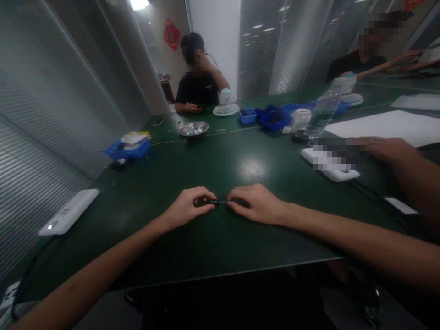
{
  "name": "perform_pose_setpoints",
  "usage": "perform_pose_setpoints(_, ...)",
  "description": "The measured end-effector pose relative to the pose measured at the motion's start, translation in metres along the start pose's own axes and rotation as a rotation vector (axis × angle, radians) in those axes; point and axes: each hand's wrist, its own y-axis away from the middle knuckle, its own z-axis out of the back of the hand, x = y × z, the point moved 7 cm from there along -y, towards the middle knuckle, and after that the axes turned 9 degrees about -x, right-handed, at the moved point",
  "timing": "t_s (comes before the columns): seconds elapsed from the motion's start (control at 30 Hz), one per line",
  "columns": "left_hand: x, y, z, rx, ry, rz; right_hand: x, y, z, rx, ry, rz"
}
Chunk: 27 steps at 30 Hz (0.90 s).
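Observation:
Near the middle of the green table, my left hand [193,203] pinches a small black piece [214,202] between thumb and fingers. From its right end a thin pale metal shaft [223,201] runs across to my right hand [252,203], whose thumb and fingertips are closed around its far end. Together they look like a slim tool with a black handle; its exact kind is too small to make out. Both hands rest low over the tabletop, a short gap apart. My fingers hide the tool's two ends.
White power strips [70,213] lie left and right. Farther back are a blue basket [129,150], a metal bowl [194,130], blue bins [248,117] and a water bottle [323,114]. Another person's hand [388,149] reaches in at right; a person [197,87] sits opposite.

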Motion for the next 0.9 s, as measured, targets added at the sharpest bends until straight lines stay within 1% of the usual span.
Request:
perform_pose_setpoints(0.23,0.0,0.0,-0.001,0.0,-0.006,0.008,0.0,0.0,0.0,-0.008,-0.015,-0.002)
perform_pose_setpoints(0.43,-0.007,0.001,-0.009,0.028,0.009,-0.062,0.004,0.0,-0.004,0.027,-0.014,0.05)
perform_pose_setpoints(0.67,-0.01,-0.001,-0.013,0.03,0.011,-0.078,0.01,0.001,-0.01,0.051,0.038,0.115)
perform_pose_setpoints(0.77,-0.011,-0.001,-0.013,0.029,0.012,-0.083,0.009,-0.001,-0.009,0.027,0.017,0.112)
perform_pose_setpoints(0.9,-0.014,-0.001,-0.013,0.026,0.008,-0.112,0.006,-0.003,-0.004,-0.029,-0.042,0.064)
